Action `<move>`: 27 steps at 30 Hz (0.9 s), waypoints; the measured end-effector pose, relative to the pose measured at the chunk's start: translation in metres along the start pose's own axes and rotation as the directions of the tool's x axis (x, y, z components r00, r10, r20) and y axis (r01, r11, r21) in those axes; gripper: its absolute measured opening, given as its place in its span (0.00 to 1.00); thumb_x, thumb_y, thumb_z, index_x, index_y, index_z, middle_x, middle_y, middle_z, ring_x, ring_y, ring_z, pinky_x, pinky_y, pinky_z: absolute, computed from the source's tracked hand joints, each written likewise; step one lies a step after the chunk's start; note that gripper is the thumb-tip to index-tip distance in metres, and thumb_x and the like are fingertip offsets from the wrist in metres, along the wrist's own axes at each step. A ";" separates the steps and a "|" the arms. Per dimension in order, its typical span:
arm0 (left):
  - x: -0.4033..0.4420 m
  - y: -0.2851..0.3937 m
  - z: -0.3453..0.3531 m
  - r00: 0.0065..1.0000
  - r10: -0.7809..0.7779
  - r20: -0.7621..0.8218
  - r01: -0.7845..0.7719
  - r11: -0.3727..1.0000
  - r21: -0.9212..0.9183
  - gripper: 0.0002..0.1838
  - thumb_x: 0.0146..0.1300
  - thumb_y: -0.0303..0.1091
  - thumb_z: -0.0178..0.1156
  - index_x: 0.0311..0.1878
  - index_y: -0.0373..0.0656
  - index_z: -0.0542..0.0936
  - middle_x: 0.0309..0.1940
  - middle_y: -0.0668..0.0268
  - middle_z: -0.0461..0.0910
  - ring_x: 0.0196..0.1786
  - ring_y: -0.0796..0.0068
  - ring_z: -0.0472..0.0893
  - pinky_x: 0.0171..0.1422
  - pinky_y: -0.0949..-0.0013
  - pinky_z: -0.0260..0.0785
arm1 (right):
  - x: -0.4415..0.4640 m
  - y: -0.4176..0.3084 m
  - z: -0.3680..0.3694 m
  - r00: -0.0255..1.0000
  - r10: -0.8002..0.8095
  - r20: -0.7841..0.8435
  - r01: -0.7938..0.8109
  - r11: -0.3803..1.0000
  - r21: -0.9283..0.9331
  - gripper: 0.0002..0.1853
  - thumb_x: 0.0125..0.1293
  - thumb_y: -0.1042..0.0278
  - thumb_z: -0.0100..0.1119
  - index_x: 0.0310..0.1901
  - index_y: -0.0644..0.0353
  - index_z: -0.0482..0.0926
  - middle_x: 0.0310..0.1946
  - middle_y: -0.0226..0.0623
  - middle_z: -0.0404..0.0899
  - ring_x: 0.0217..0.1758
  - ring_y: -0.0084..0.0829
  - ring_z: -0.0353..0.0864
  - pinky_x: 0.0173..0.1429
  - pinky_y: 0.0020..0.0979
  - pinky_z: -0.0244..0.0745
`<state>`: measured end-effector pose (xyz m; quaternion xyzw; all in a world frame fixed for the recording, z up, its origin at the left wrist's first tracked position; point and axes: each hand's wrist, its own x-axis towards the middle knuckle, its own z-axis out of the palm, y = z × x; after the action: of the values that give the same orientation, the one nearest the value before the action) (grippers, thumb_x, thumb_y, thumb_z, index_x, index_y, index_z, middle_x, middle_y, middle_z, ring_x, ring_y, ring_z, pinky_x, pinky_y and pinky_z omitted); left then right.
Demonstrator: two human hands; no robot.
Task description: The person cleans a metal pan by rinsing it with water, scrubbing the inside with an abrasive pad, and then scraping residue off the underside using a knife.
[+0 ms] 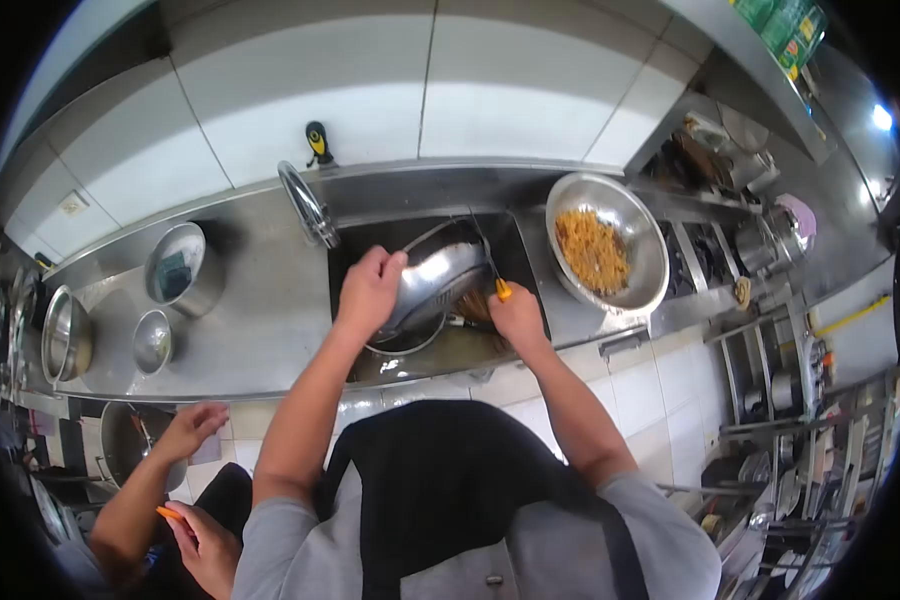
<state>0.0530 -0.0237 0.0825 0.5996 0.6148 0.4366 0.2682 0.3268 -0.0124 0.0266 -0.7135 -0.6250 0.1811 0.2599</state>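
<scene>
Over the dark sink, my left hand grips the rim of a shiny, rounded metal pan, which is tilted on its side. My right hand is closed around an orange-handled tool beside the pan's dark right edge; the tool's working end is hard to make out. Below the pan, another round metal vessel shows partly in the sink. A brown bristly item lies behind my right hand, partly hidden.
A faucet stands at the sink's back left. To the right is a large metal bowl of orange-brown food. A metal pot and a small bowl stand left. A co-worker's hands are at lower left, one holding something orange.
</scene>
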 end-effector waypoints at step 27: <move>-0.077 -0.058 -0.050 0.982 0.035 -0.185 -0.075 0.974 -0.213 0.18 0.80 0.37 0.54 0.31 0.41 0.67 0.29 0.75 0.64 0.35 0.84 0.62 0.37 0.73 0.56 | -0.003 -0.049 0.008 0.855 -0.038 0.518 -0.429 0.511 0.745 0.19 0.75 0.54 0.64 0.32 0.59 0.74 0.18 0.26 0.68 0.13 0.21 0.68 0.19 0.28 0.66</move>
<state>-0.0080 -0.1032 0.0413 0.5415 0.5678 0.5611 0.2637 0.2822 -0.0103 0.0495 -0.4999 -0.4143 0.6549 0.3867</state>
